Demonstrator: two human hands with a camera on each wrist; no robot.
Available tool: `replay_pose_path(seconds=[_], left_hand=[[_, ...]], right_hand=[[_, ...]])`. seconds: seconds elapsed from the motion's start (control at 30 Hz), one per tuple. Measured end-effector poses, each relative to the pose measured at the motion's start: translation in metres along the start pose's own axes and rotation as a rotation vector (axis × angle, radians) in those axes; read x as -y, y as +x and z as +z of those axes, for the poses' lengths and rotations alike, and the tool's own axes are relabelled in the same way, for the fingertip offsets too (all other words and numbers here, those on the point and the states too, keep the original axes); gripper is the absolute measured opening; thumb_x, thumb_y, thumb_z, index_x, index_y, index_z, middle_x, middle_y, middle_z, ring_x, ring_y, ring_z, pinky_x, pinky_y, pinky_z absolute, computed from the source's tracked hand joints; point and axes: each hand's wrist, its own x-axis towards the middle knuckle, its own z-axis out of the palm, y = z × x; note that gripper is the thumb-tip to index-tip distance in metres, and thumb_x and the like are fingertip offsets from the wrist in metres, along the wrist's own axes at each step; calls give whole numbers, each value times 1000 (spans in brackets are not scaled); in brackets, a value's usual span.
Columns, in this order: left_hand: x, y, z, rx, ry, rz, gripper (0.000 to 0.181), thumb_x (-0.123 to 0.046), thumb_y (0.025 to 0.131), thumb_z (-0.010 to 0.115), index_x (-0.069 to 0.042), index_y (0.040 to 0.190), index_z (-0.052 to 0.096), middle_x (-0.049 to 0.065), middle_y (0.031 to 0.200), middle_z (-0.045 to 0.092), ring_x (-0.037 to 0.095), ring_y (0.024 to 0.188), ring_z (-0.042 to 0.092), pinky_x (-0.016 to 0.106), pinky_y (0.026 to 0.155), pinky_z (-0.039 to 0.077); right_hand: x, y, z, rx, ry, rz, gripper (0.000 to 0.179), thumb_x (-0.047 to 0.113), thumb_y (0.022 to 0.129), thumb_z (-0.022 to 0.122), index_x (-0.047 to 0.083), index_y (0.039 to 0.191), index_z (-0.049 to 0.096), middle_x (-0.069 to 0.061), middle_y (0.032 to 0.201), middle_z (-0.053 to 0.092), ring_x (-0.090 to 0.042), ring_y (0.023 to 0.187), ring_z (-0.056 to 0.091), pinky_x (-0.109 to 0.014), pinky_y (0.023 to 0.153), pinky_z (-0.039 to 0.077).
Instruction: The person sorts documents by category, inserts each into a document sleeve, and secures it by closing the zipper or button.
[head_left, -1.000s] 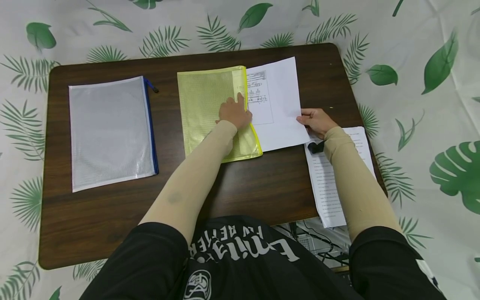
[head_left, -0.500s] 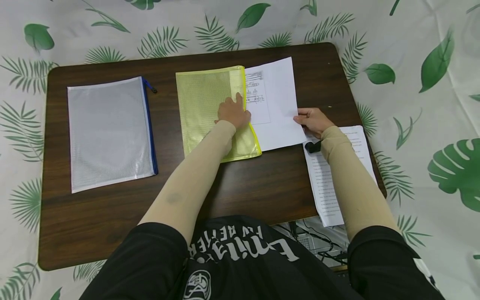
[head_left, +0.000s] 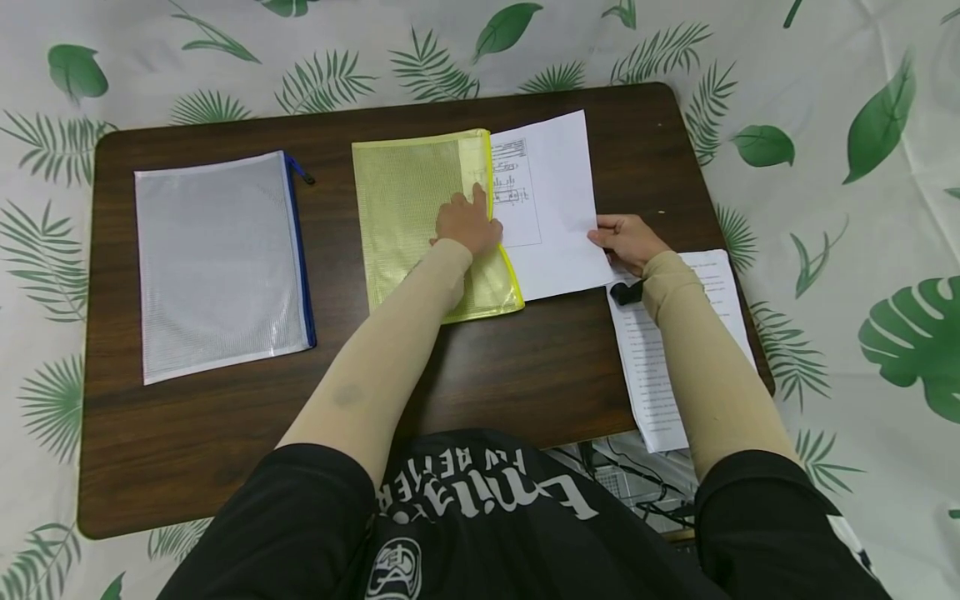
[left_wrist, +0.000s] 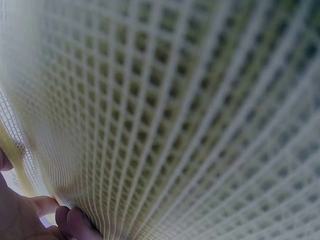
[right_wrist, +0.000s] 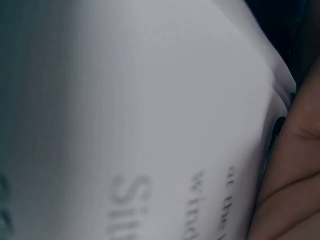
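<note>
A yellow mesh zipper pouch (head_left: 408, 217) lies near the middle of the table, its opening facing right. My left hand (head_left: 467, 223) is at that opening, index finger stretched along the edge. In the left wrist view, its thumb and curled fingers (left_wrist: 80, 222) pinch the gathered mesh. White paper (head_left: 566, 200) with a printed diagram is partly inside the pouch; the rest sticks out to the right. My right hand (head_left: 630, 242) pinches the paper's right edge between thumb and fingers. The right wrist view is filled by blurred white paper with large print.
A clear mesh pouch (head_left: 221, 267) with a blue zipper lies at the left of the brown table (head_left: 525, 383). Printed sheets (head_left: 660, 367) lie under my right forearm, overhanging the front edge. Cables (head_left: 652, 492) show below the table.
My right hand and the paper have shifted very slightly left, toward the pouch. The left hand stays in place on the pouch.
</note>
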Motion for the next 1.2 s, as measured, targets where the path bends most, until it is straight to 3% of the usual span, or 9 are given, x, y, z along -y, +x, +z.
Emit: replay_pose_path(seconds=[0.33,0.5,0.7,0.93,1.2], left_hand=[[0,1,-1,11,-3,12,75,-44,105,25,-4,163,-2,25,151,39,32,124,48,38,93,47],[-1,2,0,5,-6,5,76,-45,105,26,-4,163,-1,26,150,40,33,119,51,39,90,48],[-1,2,0,7,13,-1,76,-45,105,26,-5,163,-3,26,149,41,32,115,53,38,88,49],[-1,1,0,12,26,-7,76,-46,105,25,-5,163,-4,26,146,43,29,102,54,37,81,50],[0,0,1,10,2,1,76,-45,105,25,-5,163,-2,27,149,40,32,112,53,38,85,50]], right_hand=[[2,-3,0,4,25,-9,56,14,102,60,-1,153,41,4,105,70,-9,81,63,-23,64,52],[10,-9,3,1,27,6,55,11,103,57,-2,154,39,8,96,70,-8,77,63,-23,63,52],[6,-5,3,-12,3,16,57,13,102,59,0,154,40,7,102,68,-8,80,63,-23,65,52],[8,-4,3,-8,-8,-4,53,11,102,60,-3,151,44,9,94,72,-8,78,64,-23,64,53],[7,1,6,-8,-82,-24,55,10,102,60,-6,151,41,-1,113,67,-4,88,62,-20,72,53]])
